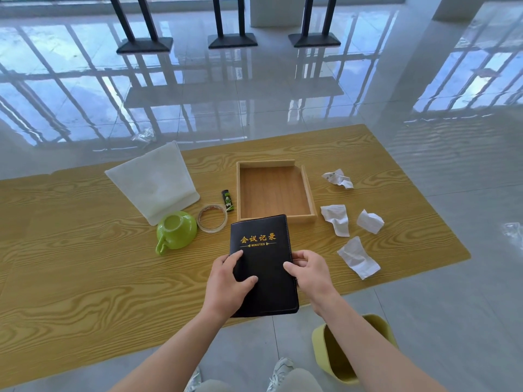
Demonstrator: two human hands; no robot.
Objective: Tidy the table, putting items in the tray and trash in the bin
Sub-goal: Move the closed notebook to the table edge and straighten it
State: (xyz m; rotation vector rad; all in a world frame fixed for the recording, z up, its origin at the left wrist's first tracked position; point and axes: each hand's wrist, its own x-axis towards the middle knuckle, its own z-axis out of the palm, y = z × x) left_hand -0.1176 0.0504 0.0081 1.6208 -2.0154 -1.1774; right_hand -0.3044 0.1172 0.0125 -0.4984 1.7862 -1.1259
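A black notebook [263,250] with gold lettering is held above the table's near edge. My left hand [229,281] grips its left side and my right hand [310,274] grips its right side. Its far end overlaps the near rim of the wooden tray [307,188], which has nothing in it. Left of the tray lie a green lighter [228,201], a roll of clear tape [212,218] and an upturned green cup [175,230]. Several crumpled white papers [358,257] lie to the right of the tray. A yellow-green bin [319,346] stands on the floor below my right forearm.
A white bag-like sheet [155,182] stands at the table's back left. The wooden table [85,278] ends just before my feet. Three black stand bases [232,41] sit on the glossy floor beyond, and a clear plastic scrap [144,135] lies behind the table.
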